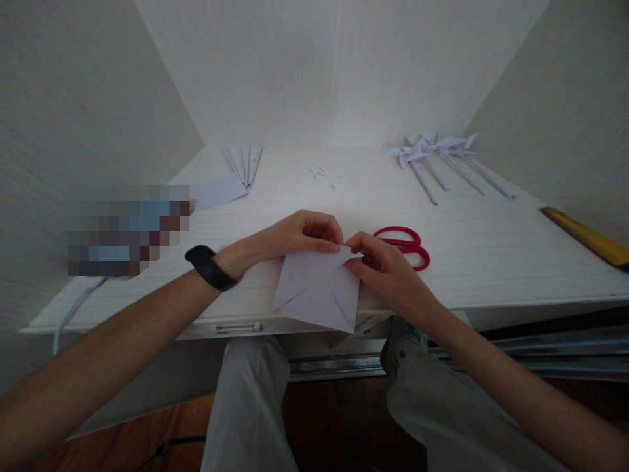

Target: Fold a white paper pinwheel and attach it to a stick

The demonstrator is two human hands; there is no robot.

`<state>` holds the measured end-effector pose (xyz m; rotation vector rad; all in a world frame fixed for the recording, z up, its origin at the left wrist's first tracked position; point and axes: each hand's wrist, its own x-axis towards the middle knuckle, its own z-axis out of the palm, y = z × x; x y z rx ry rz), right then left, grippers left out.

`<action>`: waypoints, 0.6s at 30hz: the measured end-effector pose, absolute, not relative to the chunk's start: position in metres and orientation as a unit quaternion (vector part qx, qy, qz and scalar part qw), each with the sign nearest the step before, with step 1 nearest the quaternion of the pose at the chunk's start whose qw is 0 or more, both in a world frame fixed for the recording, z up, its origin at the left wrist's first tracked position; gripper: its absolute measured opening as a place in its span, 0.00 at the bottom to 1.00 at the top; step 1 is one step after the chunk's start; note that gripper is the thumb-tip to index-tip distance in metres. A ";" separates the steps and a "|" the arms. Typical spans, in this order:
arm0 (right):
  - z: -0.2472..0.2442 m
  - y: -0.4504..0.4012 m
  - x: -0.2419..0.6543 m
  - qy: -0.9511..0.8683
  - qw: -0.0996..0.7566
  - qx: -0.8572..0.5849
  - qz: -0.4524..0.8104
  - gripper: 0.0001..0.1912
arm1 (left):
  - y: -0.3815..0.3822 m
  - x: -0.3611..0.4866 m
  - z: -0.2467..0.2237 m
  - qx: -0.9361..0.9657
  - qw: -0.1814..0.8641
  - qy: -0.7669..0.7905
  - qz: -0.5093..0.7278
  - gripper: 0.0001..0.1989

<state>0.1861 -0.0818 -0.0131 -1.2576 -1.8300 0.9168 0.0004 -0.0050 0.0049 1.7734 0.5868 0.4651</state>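
Note:
A square of pale paper (pixel 319 288) with slits running in from its corners lies at the front edge of the white table, its near part jutting past the edge. My left hand (pixel 314 233) pinches its far edge between thumb and fingers. Close beside it, my right hand (pixel 381 262) grips the far right corner, where a small flap is lifted. Red-handled scissors (pixel 417 249) lie just beyond my right hand, their blades hidden.
Several paper pinwheels on rolled sticks (pixel 425 147) lie at the back right. Paper sticks (pixel 253 167) and a paper sheet (pixel 219 191) are at the back left, near small bits (pixel 320 174). A yellow and black tool (pixel 584 233) lies far right; a blurred object (pixel 128 233) sits left.

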 end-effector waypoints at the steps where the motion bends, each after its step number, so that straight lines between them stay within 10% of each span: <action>1: -0.013 -0.082 0.186 -0.711 0.362 -0.487 0.357 0.05 | -0.005 0.000 0.005 0.756 0.571 0.251 0.198 0.06; 18: -0.013 -0.084 0.188 -0.718 0.370 -0.470 0.355 0.02 | -0.002 0.000 0.003 0.783 0.549 0.236 0.173 0.06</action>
